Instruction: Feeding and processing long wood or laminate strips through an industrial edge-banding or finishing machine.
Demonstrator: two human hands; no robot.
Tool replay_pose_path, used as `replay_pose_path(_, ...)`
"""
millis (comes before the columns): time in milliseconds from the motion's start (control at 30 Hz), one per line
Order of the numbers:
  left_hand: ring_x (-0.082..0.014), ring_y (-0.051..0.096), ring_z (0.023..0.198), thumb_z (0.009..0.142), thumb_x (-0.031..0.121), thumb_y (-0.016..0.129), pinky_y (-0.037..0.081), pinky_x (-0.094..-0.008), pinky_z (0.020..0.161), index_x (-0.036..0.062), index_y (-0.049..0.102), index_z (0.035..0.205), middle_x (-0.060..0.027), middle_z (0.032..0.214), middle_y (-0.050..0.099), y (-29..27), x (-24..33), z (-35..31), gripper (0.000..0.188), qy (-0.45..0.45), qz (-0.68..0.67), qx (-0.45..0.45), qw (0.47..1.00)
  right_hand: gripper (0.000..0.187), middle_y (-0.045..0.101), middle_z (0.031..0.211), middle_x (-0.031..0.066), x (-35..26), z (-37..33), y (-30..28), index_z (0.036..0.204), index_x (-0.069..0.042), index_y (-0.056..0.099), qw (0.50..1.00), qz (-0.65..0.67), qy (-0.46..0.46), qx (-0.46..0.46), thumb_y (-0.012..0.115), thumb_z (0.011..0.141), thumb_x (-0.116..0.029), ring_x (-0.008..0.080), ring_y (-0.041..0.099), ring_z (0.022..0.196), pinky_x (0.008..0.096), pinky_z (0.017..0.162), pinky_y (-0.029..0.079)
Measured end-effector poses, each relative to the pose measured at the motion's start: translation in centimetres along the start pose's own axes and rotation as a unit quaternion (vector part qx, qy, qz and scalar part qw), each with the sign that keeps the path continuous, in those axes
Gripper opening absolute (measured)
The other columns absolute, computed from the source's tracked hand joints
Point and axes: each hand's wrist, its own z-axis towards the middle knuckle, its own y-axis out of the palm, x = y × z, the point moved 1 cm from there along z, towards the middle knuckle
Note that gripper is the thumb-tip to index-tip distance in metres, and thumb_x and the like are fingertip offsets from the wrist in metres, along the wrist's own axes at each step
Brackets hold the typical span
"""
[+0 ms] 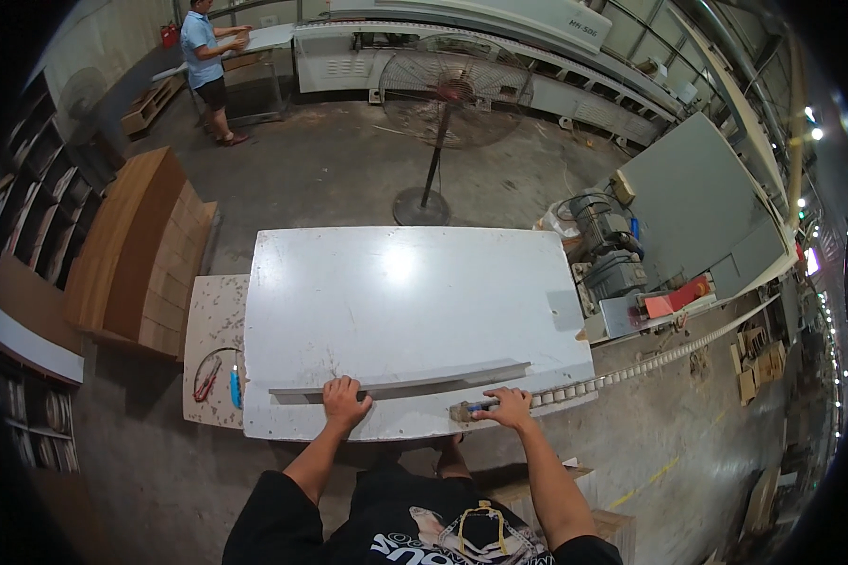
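Observation:
A long, narrow grey strip [452, 378] lies lengthwise near the front edge of a white tabletop [405, 301]. My left hand [346, 403] is closed over its left part, with the fingers across the top. To the right, my right hand [507, 407] grips a small hand tool [464, 411] with a brownish head and a dark blue body. The tool's exact kind is too small to make out. It lies low over the tabletop, just nearer to me than the strip. From behind the right hand a pale ribbed hose [650, 364] runs off to the right.
Left of the tabletop, a speckled board [215, 320] carries a blue-handled tool [236, 386] and red-handled pliers [207, 381]. A pedestal fan [440, 141] stands beyond. Motors [612, 250] sit at the right, wooden panels [132, 250] at the left. Another person [203, 61] works far left.

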Motion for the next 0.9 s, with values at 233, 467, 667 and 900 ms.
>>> replay_pose_path(233, -0.0314, 0.059, 0.099, 0.073, 0.038, 0.075, 0.043, -0.0463, 0.096, 0.0075, 0.067, 0.088, -0.0118, 0.099, 0.063, -0.31, 0.17, -0.13, 0.035, 0.001, -0.004, -0.001, 1.000, 0.097, 0.064, 0.140, 0.0074, -0.02, -0.28, -0.19, 0.134, -0.027, 0.071, 1.000, 0.015, 0.012, -0.021, 0.071, 0.061, -0.091, 0.0312, 0.050, 0.135, 0.0562, 0.117, 0.020)
replay_pose_path(467, -0.0308, 0.059, 0.098, 0.074, 0.038, 0.075, 0.043, -0.0462, 0.095, 0.0081, 0.067, 0.088, -0.0111, 0.098, 0.062, -0.10, -0.03, -0.27, 0.035, 0.002, -0.004, 0.006, 1.000, 0.092, 0.066, 0.138, 0.0075, 0.02, -0.29, 0.11, 0.134, -0.029, 0.072, 1.000, 0.008, 0.009, -0.004, 0.074, 0.062, -0.087, 0.0315, 0.053, 0.133, 0.0529, 0.117, 0.022)
replay_pose_path(667, -0.0310, 0.059, 0.098, 0.073, 0.038, 0.075, 0.043, -0.0465, 0.094, 0.0086, 0.068, 0.090, -0.0112, 0.099, 0.062, 0.05, -0.30, -0.15, 0.035, 0.005, 0.001, 0.009, 1.000, 0.095, 0.066, 0.138, 0.0070, 0.20, -0.08, 0.21, 0.133, -0.026, 0.072, 1.000, 0.025, 0.009, 0.001, 0.074, 0.061, -0.088, 0.0319, 0.052, 0.133, 0.0537, 0.118, 0.021)
replay_pose_path(900, -0.0311, 0.059, 0.097, 0.072, 0.036, 0.077, 0.043, -0.0465, 0.094, 0.0086, 0.067, 0.089, -0.0110, 0.097, 0.061, 0.09, -0.15, -0.41, 0.034, 0.005, 0.004, 0.015, 1.000, 0.097, 0.065, 0.140, 0.0079, 0.20, -0.32, 0.05, 0.133, -0.023, 0.072, 1.000, 0.030, 0.006, -0.005, 0.072, 0.061, -0.089, 0.0321, 0.050, 0.135, 0.0563, 0.118, 0.020)
